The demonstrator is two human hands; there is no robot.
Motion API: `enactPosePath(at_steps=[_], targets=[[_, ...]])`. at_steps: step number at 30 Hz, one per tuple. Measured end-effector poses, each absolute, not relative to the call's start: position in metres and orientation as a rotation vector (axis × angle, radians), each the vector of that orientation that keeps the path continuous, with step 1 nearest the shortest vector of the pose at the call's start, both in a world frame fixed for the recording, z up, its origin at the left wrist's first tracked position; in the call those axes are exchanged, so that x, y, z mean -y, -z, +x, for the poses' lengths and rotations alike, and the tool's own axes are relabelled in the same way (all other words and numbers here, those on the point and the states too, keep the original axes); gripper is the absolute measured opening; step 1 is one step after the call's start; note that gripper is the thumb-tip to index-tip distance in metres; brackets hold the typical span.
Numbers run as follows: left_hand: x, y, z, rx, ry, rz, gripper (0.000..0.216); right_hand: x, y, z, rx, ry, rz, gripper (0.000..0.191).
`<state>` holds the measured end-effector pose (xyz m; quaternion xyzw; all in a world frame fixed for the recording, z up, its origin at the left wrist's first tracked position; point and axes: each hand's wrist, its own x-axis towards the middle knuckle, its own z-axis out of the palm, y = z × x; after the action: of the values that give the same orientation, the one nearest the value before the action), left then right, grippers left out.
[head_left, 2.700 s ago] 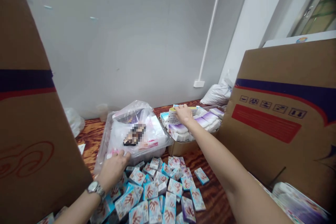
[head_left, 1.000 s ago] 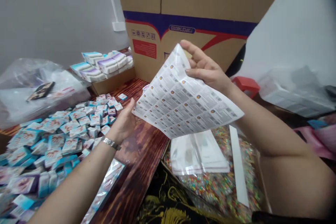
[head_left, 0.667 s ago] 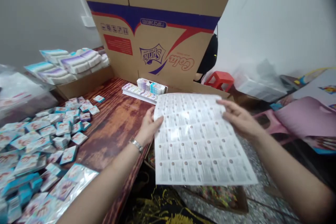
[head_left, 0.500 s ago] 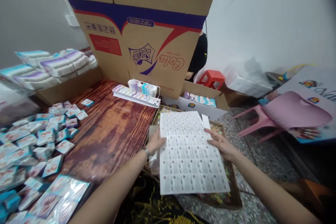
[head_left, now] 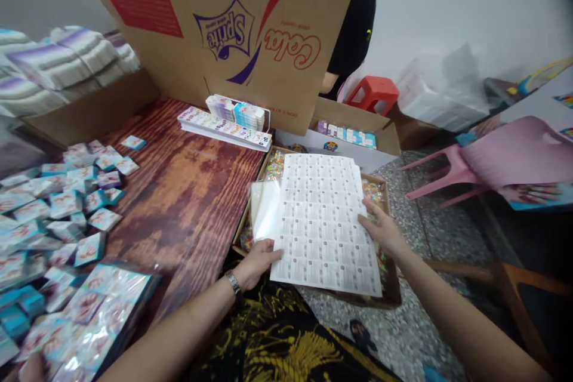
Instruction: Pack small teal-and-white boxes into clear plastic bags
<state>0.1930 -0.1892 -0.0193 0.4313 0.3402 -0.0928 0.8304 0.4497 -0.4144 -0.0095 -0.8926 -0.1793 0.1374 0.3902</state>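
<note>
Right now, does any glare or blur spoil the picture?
Head view: bright glare on the glossy sheet left of the label sheet, and on the shiny packet at lower left; head view: label print soft, unreadable; head view: upper-right corner dark.

The table [head_left: 170, 203] leaves room across its middle — small boxes [head_left: 65, 204] crowd the left, a tall carton [head_left: 217, 30] the far end.

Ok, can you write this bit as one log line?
left hand: left edge of printed sheet | right hand: sheet's right edge | beneath sheet: open carton
</note>
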Motion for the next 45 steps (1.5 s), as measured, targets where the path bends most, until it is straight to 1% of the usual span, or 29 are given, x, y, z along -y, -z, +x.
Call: enactPosePath(at_steps=[2, 3, 4, 5, 6, 7, 9, 12, 15, 21, 25, 30, 36, 41, 45], targets=[[0.189, 0.019, 0.186, -0.725, 0.185, 0.890, 0.042, 0.402, -0.005, 0.439, 0.734, -0.092, -2.485, 0.051], [0.188, 0.019, 0.183, -0.730, 0.178, 0.881, 0.043, 0.392, -0.013, 0.428, 0.898, -0.002, -2.518, 0.046], [0.185, 0.019, 0.182, -0.735, 0.171, 0.871, 0.043, 0.381, -0.020, 0.415, 1.073, 0.006, -2.487, 0.039], [0.183, 0.020, 0.181, -0.737, 0.161, 0.857, 0.044, 0.369, -0.026, 0.398, 1.242, -0.069, -2.397, 0.031], [0.180, 0.020, 0.180, -0.733, 0.150, 0.839, 0.044, 0.356, -0.029, 0.380, 1.411, -0.252, -2.260, 0.027], [0.178, 0.020, 0.179, -0.727, 0.137, 0.814, 0.045, 0.344, -0.030, 0.362, 1.506, -0.432, -2.130, 0.025], [0.175, 0.020, 0.175, -0.716, 0.110, 0.760, 0.047, 0.323, -0.025, 0.330, 1.604, -0.599, -1.967, 0.022], [0.173, 0.019, 0.167, -0.714, 0.071, 0.691, 0.047, 0.306, -0.009, 0.302, 1.612, -0.646, -1.930, 0.025], [0.174, 0.019, 0.161, -0.681, 0.042, 0.651, 0.041, 0.301, 0.004, 0.296, 1.608, -0.657, -1.969, 0.031], [0.179, 0.026, 0.162, -0.689, -0.010, 0.673, 0.041, 0.297, 0.008, 0.293, 1.567, -0.644, -2.001, 0.037], [0.179, 0.029, 0.163, -0.724, -0.036, 0.689, 0.039, 0.294, 0.010, 0.293, 1.535, -0.642, -1.951, 0.034], [0.177, 0.032, 0.163, -0.727, -0.060, 0.685, 0.043, 0.294, 0.012, 0.294, 1.539, -0.630, -1.942, 0.032], [0.176, 0.032, 0.160, -0.717, -0.029, 0.701, 0.040, 0.295, 0.016, 0.295, 1.589, -0.601, -1.948, 0.032], [0.174, 0.026, 0.152, -0.696, 0.084, 0.772, 0.051, 0.296, 0.017, 0.293, 1.589, -0.548, -1.976, 0.026], [0.175, 0.022, 0.147, -0.677, 0.057, 0.725, 0.055, 0.301, 0.011, 0.288, 1.643, -0.510, -1.957, 0.020]])
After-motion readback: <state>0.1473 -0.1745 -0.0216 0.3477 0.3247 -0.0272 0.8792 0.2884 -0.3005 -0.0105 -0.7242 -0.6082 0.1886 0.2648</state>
